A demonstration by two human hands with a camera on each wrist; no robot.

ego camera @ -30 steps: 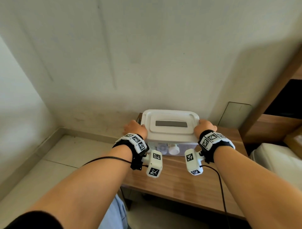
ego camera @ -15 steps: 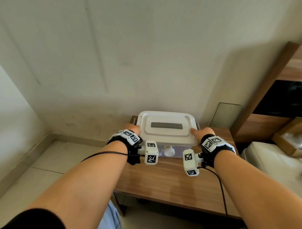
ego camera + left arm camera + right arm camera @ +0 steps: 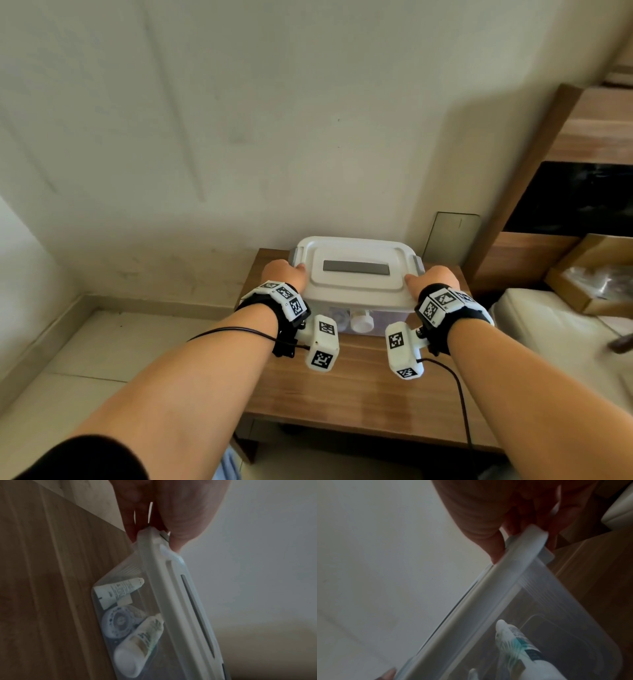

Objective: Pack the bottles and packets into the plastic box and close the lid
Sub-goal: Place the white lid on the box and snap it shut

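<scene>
The clear plastic box (image 3: 383, 322) stands at the back of the wooden table (image 3: 359, 394) with its white lid (image 3: 356, 274) on top. My left hand (image 3: 284, 275) grips the lid's left end, thumb on top and fingers (image 3: 130, 524) curled under the rim. My right hand (image 3: 433, 279) grips the right end the same way, thumb (image 3: 494, 547) on the lid (image 3: 513, 566). Through the box wall (image 3: 120, 574) I see a white tube (image 3: 118, 592), a round container (image 3: 120, 620) and a white bottle (image 3: 139, 646). Another bottle (image 3: 522, 647) shows in the right wrist view.
The wall stands right behind the box. A grey panel (image 3: 452, 236) leans on it at the right. Wooden furniture (image 3: 555, 205) and a cardboard box (image 3: 589, 274) are on the far right, above a white cushion (image 3: 548, 329). Tiled floor (image 3: 85, 359) lies left of the table.
The view has shifted, so the box sits further right in the frame. Both hands have stayed at the lid's ends, with their thumbs now lying on its top.
</scene>
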